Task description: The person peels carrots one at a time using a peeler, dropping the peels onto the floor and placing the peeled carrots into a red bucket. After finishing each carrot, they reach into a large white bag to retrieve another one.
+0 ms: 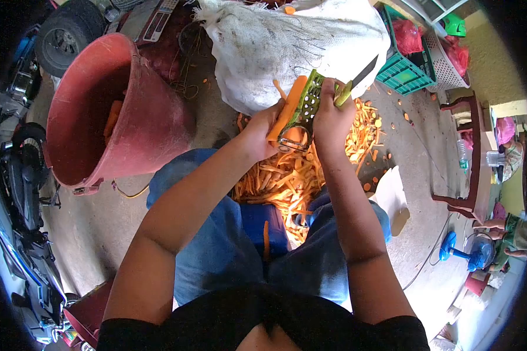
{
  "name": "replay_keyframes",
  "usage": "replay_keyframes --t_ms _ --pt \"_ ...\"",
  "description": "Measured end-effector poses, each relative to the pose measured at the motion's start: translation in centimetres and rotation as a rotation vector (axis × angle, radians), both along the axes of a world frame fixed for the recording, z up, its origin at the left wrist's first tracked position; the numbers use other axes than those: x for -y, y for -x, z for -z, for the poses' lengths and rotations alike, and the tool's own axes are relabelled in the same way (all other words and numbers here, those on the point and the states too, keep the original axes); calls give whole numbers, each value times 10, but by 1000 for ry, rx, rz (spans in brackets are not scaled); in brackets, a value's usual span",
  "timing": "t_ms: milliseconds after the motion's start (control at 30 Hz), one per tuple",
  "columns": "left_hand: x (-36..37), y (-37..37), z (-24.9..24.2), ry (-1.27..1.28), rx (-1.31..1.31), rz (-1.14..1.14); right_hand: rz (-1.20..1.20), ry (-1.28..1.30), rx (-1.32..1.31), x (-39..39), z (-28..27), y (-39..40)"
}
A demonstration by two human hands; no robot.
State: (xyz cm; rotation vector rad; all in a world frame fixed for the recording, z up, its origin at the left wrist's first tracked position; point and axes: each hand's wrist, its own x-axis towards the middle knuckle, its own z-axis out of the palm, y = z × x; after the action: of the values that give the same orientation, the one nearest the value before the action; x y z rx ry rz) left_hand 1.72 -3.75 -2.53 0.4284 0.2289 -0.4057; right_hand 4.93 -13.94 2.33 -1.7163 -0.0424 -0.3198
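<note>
My left hand [260, 133] is closed around a long orange carrot [290, 108], held at a slant in front of me. Against the carrot's right side is a green grater-like tool [311, 104] with rows of holes and a dark wire loop at its lower end. Closed on that tool, my right hand [334, 123] also has a knife [364, 79] in it, its green handle at the fingers and its blade pointing up and right. Below both hands lies a heap of carrot peels and pieces [284, 181].
A big white sack [263, 50] lies beyond my hands. At left stands a large red bucket [158, 117] with carrots inside. A blue container [257, 222] sits between my knees. A green crate [405, 75], a wooden stand [474, 158] and a blue fan [474, 253] are at right.
</note>
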Motion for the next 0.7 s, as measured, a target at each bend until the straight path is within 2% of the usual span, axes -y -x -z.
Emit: replay_keyframes --t_ms 100,267,333,367,400,433,500,567,600,633,667,700 --pt "2 1 -1 -15 -80 61 9 54 22 0 -5 3" --pt "4 2 9 43 -3 111 76 69 56 -1 -3 6" --pt "4 3 6 31 11 143 135 198 47 6 5 -2" --pt "2 6 4 -18 53 255 136 197 47 12 8 -10" --pt "0 9 -3 -68 96 367 254 202 40 21 10 -21" --pt "1 15 -10 -68 97 368 372 206 33 31 11 -32" --pt "4 28 -25 -403 25 378 502 196 -2 59 7 -53" --pt "-2 30 -32 -368 34 412 596 190 76 83 11 -66" --pt "-4 29 -31 -370 105 457 585 39 107 86 8 -68" --pt "-6 26 -30 -370 178 500 590 40 109 88 6 -68" --pt "-8 24 -30 -369 180 503 545 -95 97 88 4 -68" --pt "-10 21 -31 -501 218 487 495 -231 83 87 1 -66"
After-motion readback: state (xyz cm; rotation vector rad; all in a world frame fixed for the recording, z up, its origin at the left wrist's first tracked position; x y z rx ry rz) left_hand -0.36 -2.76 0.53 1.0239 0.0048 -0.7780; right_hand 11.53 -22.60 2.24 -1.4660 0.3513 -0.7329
